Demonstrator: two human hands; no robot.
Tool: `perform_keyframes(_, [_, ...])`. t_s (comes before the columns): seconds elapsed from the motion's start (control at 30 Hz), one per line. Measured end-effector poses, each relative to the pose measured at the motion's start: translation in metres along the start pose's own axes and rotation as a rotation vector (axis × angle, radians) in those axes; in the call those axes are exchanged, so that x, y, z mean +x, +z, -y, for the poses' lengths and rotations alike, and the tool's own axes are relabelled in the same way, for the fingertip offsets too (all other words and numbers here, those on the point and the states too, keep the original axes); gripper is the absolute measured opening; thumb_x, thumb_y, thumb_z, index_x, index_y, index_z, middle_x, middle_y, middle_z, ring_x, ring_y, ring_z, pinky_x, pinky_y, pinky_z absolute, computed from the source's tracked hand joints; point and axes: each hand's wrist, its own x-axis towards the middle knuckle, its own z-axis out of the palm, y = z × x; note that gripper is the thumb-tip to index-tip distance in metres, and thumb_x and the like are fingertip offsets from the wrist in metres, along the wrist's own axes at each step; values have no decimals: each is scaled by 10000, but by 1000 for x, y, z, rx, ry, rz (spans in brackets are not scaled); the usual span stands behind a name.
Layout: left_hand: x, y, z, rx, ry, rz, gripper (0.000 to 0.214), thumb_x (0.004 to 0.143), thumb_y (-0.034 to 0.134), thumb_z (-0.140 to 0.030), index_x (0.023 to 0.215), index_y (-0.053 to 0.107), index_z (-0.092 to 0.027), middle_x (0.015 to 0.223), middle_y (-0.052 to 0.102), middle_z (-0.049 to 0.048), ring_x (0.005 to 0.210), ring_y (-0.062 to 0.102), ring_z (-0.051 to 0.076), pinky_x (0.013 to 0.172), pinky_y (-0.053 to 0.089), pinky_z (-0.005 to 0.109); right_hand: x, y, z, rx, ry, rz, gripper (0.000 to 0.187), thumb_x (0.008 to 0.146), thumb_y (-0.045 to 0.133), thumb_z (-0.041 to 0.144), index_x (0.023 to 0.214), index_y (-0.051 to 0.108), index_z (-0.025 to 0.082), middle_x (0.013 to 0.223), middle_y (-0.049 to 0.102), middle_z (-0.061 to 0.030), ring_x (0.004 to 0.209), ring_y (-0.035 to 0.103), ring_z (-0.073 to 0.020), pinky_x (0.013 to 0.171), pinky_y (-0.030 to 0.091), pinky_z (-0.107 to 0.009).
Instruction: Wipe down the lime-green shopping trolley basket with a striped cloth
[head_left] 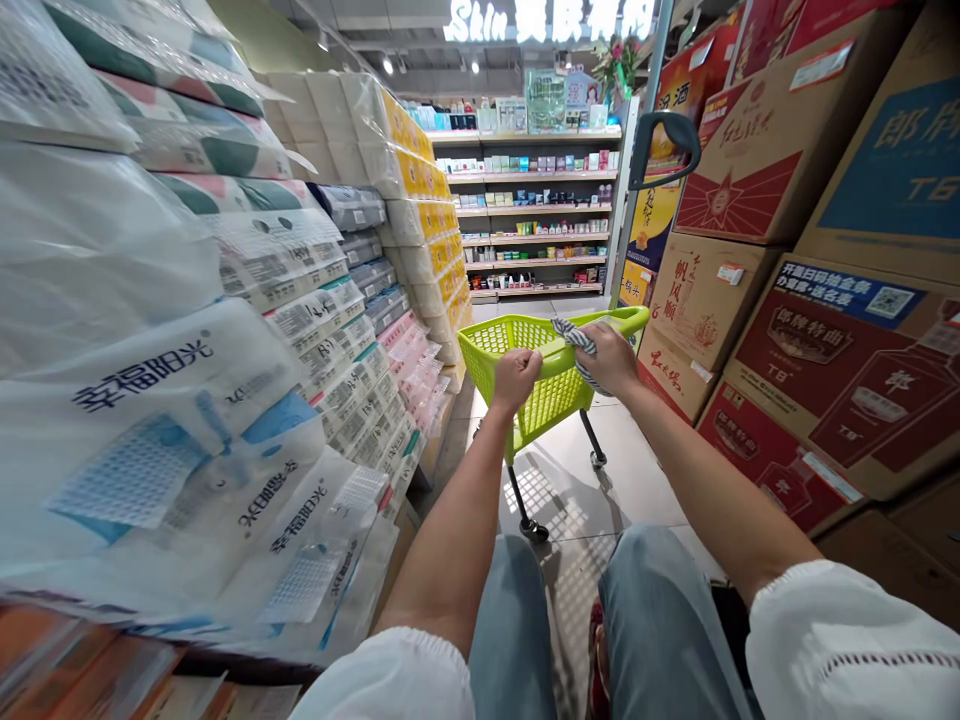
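Observation:
A lime-green plastic shopping basket on wheels [517,345] stands in the aisle ahead of me. My left hand [516,378] is closed around its near rim. My right hand [609,357] is closed on the rim further right and also grips a striped black-and-white cloth strap [574,337] that lies over the edge. A dark pull handle [666,140] on a pole rises above the basket at the right. My legs in blue jeans show below.
Stacked packs of tissue paper [187,380] wall the left side. Piled red and brown cartons [810,320] wall the right. The tiled floor [577,490] runs forward to shelves of small bottles and boxes [536,220] at the aisle's end.

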Motion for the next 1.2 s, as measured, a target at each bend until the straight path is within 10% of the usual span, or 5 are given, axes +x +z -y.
perform_keyframes(0.43, [5, -69, 29, 240, 91, 82, 348, 860, 417, -331, 575, 560, -193, 652, 614, 25, 689, 549, 157, 737, 389, 286, 1, 6, 66, 31, -2, 51, 331, 823, 503, 346, 1115, 598, 223, 996, 626, -80, 857, 540, -249, 728, 444, -381])
perform_keyframes(0.77, [11, -11, -19, 589, -100, 6, 430, 927, 329, -305, 775, 687, -122, 781, 679, 160, 741, 628, 256, 721, 366, 366, 11, 31, 75, -139, -37, -39, 253, 831, 538, 376, 1018, 643, 242, 1056, 606, -117, 972, 481, -292, 770, 425, -411])
perform_keyframes(1.03, [10, -15, -5, 612, -8, 19, 542, 961, 237, -332, 749, 692, -126, 768, 680, 143, 694, 620, 224, 680, 359, 345, 29, 3, 8, -190, 171, -19, 290, 825, 534, 393, 981, 673, 192, 930, 643, -121, 821, 531, -268, 678, 418, -387])
perform_keyframes(1.2, [10, -13, -7, 559, -46, 8, 488, 945, 297, -334, 760, 692, -116, 795, 681, 145, 745, 626, 229, 718, 363, 342, 16, 20, 45, -129, 63, -21, 316, 846, 500, 400, 1007, 673, 191, 942, 658, -109, 828, 529, -240, 701, 416, -360])
